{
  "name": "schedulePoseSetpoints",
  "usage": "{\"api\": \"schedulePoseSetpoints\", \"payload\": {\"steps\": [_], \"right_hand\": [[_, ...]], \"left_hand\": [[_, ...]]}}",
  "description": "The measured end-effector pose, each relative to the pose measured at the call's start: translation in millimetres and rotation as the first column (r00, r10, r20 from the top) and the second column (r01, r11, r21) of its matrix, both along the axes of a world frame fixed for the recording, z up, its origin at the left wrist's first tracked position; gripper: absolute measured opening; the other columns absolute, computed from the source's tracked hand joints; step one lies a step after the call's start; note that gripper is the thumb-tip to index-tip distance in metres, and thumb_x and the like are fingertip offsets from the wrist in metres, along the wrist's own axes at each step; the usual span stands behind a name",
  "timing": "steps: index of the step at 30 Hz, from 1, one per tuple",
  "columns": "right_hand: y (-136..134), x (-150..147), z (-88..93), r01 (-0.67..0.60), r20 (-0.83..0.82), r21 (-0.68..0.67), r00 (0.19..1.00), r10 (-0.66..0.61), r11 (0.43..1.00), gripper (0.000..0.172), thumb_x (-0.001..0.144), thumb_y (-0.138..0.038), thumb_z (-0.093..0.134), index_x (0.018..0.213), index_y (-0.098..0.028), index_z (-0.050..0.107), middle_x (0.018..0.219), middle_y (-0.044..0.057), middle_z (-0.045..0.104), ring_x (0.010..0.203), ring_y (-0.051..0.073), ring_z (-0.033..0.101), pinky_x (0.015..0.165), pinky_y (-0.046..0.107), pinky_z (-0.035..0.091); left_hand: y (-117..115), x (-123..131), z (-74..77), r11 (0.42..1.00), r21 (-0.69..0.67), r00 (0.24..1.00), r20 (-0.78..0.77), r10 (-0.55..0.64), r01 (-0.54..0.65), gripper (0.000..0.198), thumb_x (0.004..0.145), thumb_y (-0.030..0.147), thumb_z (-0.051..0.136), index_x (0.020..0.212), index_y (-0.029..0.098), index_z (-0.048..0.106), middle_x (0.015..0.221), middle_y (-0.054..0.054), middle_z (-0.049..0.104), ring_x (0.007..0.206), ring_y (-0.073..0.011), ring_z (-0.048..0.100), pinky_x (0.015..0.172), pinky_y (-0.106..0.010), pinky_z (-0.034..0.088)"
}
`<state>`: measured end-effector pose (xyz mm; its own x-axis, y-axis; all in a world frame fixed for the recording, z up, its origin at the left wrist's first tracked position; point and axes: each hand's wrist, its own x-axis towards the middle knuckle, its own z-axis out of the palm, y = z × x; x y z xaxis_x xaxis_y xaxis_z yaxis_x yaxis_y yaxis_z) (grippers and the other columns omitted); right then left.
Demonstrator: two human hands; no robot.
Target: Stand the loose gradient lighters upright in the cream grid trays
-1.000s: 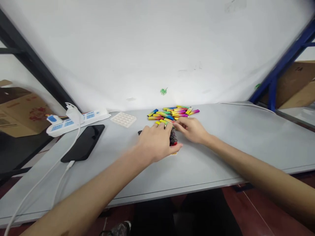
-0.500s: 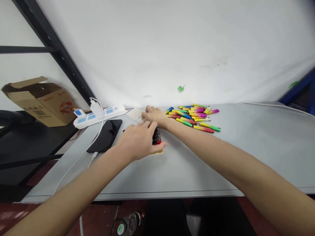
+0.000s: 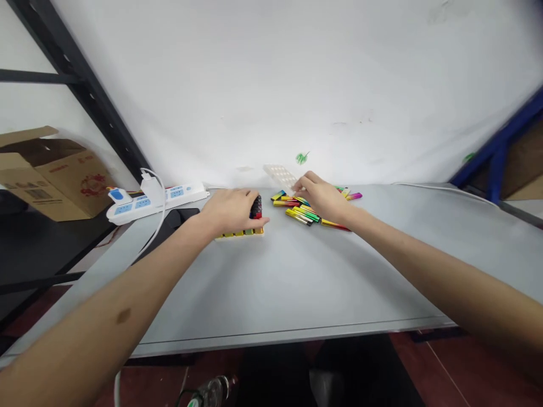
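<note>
My left hand [image 3: 229, 210] lies curled over a tray of lighters [image 3: 245, 228] whose yellow bodies and dark tops show at its edge, on the grey table [image 3: 297, 282]. My right hand [image 3: 321, 195] holds a white perforated tray [image 3: 280, 175] lifted off the table, tilted, above a loose pile of rainbow-coloured lighters [image 3: 302, 210]. The pile lies just right of the filled tray.
A white power strip [image 3: 148, 200] with plugs and a white cable sits at the table's back left, a black phone [image 3: 176, 220] beside it. A cardboard box [image 3: 46, 172] stands left of the table. Black shelf struts rise at left, a blue frame [image 3: 496, 152] at right.
My right hand reached left to the white tray, picked it up and carried it right over the lighter pile. My left hand stayed on the filled tray. The camera shifted.
</note>
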<state>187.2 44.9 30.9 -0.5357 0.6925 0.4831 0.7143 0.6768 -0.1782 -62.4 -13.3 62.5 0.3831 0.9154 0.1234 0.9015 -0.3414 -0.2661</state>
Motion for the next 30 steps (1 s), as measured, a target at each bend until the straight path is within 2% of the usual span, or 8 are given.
{"api": "schedulePoseSetpoints", "payload": {"steps": [5,11,15,17,19,22,25,30], "right_hand": [[-44,48,-24.8,0.045,0.035,0.011,0.998,-0.045,0.999,0.016,0.099,-0.024,0.044,0.102,-0.023,0.059,0.110,0.008,0.060,0.091,0.021,0.060,0.068,0.030,0.045],[-81,73,-47.8,-0.136,0.003,-0.015,0.991,0.136,0.991,0.017,0.099,-0.024,0.045,0.106,-0.023,0.060,0.111,0.009,0.066,0.104,0.022,0.062,0.086,0.037,0.049],[-93,72,-43.1,-0.242,-0.016,-0.093,0.970,0.242,0.966,0.012,0.089,-0.017,0.053,0.098,-0.022,0.060,0.100,0.007,0.067,0.094,0.022,0.061,0.083,0.036,0.049],[-94,70,-39.5,-0.266,-0.019,-0.142,0.964,0.266,0.953,0.009,0.085,-0.016,0.057,0.090,-0.022,0.060,0.094,0.006,0.067,0.088,0.021,0.060,0.080,0.034,0.048],[-94,70,-37.3,-0.260,-0.045,-0.191,0.965,0.256,0.946,0.003,0.086,-0.020,0.057,0.084,-0.021,0.060,0.088,0.004,0.066,0.085,0.020,0.058,0.076,0.033,0.046],[-90,73,-37.3,-0.220,-0.105,-0.246,0.974,0.200,0.944,0.028,0.095,-0.032,0.050,0.069,-0.021,0.054,0.075,0.002,0.060,0.072,0.016,0.053,0.068,0.029,0.042],[-82,78,-39.4,-0.111,-0.196,-0.222,0.978,0.068,0.969,0.041,0.098,-0.039,0.045,0.060,-0.021,0.045,0.063,-0.001,0.051,0.061,0.014,0.046,0.062,0.028,0.037],[-60,100,-41.6,0.297,-0.226,-0.182,0.915,-0.334,0.937,0.024,0.093,-0.037,0.048,0.078,-0.021,0.057,0.083,0.004,0.063,0.075,0.018,0.056,0.069,0.030,0.041]], "left_hand": [[34,-1,4.5,0.999,-0.027,1.000,-0.018,-0.022,0.021,0.068,0.083,0.075,0.038,0.119,0.020,0.056,0.109,-0.011,0.068,0.091,-0.0290,0.066,0.077,-0.036,0.046],[48,-4,10.5,0.993,-0.107,0.998,-0.040,-0.046,0.041,0.083,0.081,0.080,0.038,0.137,0.020,0.048,0.117,-0.014,0.068,0.106,-0.0332,0.062,0.093,-0.043,0.042],[33,-8,7.7,0.997,0.033,0.994,0.078,-0.077,0.075,0.091,0.083,0.076,0.044,0.149,0.015,0.035,0.144,-0.019,0.052,0.133,-0.0355,0.045,0.109,-0.047,0.031],[15,-4,-0.8,0.983,0.171,0.976,0.190,-0.102,0.069,0.075,0.090,0.065,0.043,0.146,0.016,0.039,0.147,-0.015,0.049,0.134,-0.0324,0.043,0.110,-0.044,0.031],[-8,7,-14.8,0.958,0.283,0.949,0.290,-0.126,0.040,0.053,0.096,0.052,0.040,0.133,0.017,0.052,0.133,-0.013,0.060,0.126,-0.0290,0.049,0.106,-0.041,0.035],[-37,37,-39.4,0.931,0.300,0.905,0.302,-0.300,0.208,0.040,0.099,0.044,0.038,0.117,0.017,0.061,0.117,-0.011,0.066,0.113,-0.0259,0.055,0.102,-0.039,0.038],[-46,71,-55.5,0.904,0.196,0.849,0.314,-0.425,0.380,0.037,0.099,0.045,0.040,0.109,0.018,0.063,0.111,-0.009,0.068,0.106,-0.0235,0.058,0.094,-0.036,0.042],[-32,109,-58.3,0.873,0.067,0.824,0.301,-0.480,0.484,0.032,0.099,0.043,0.042,0.096,0.021,0.065,0.087,-0.005,0.070,0.091,-0.0223,0.060,0.087,-0.037,0.042]]}}
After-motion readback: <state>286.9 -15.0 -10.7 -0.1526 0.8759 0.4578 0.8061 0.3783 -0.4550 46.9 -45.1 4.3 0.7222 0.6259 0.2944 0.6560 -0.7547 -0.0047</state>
